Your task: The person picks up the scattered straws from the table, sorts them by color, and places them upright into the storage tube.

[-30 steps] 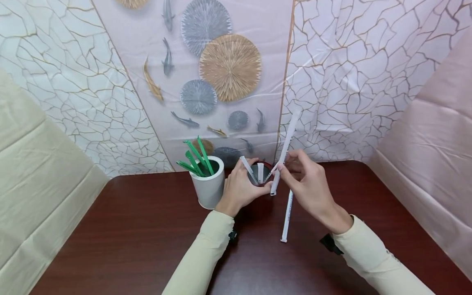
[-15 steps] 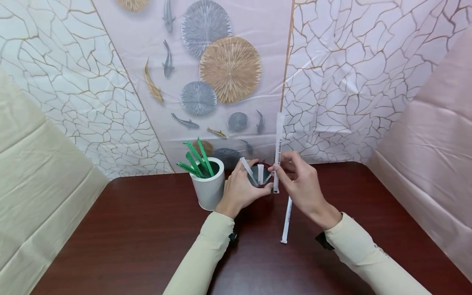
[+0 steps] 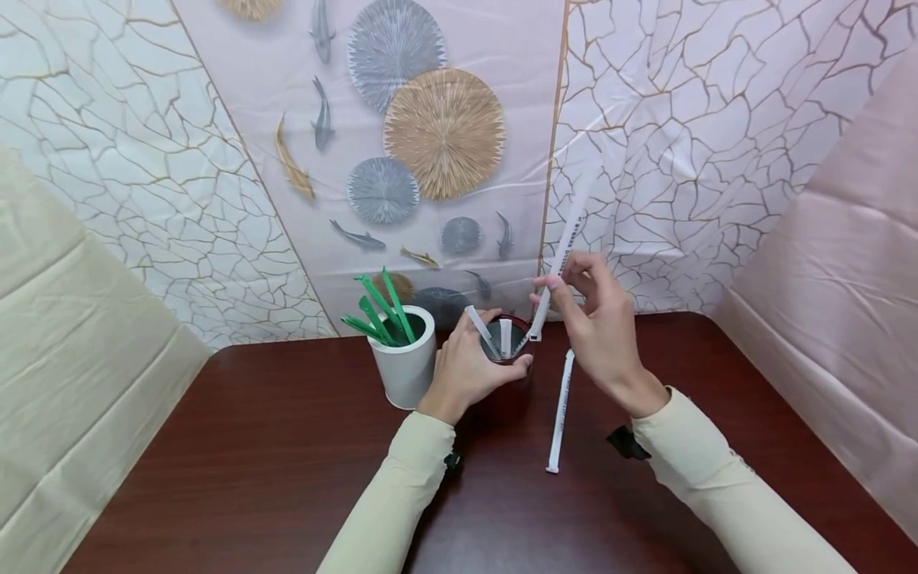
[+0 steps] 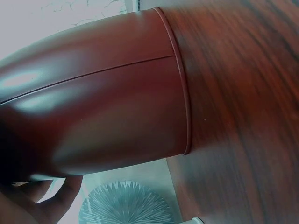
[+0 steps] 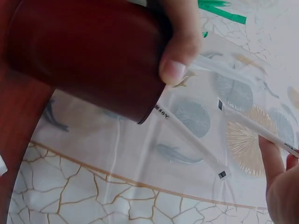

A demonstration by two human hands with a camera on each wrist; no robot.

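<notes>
My left hand (image 3: 462,367) is curled round a dark red cylindrical holder (image 4: 117,102) on the table, thumb along its near rim. A few white wrapped straws (image 3: 506,339) lean inside the holder; one straw (image 5: 191,140) sticks out past the rim in the right wrist view. Between thumb and fingers, my right hand (image 3: 606,339) pinches another white wrapped straw (image 3: 566,247) with dark print. It tilts up to the right, its lower end right at the holder's right rim in the head view. One more wrapped straw (image 3: 561,414) lies flat on the table.
Left of the holder stands a white cup (image 3: 407,371) with several green wrapped sticks (image 3: 390,307) in it. The dark red-brown table (image 3: 287,462) ends at a patterned cloth backdrop (image 3: 445,127), with plain cloth sides left and right.
My right hand has raised the straw; it swung upright, then tilted right again, and its lower end rose from beside the holder to rim height. The left hand stays on the holder.
</notes>
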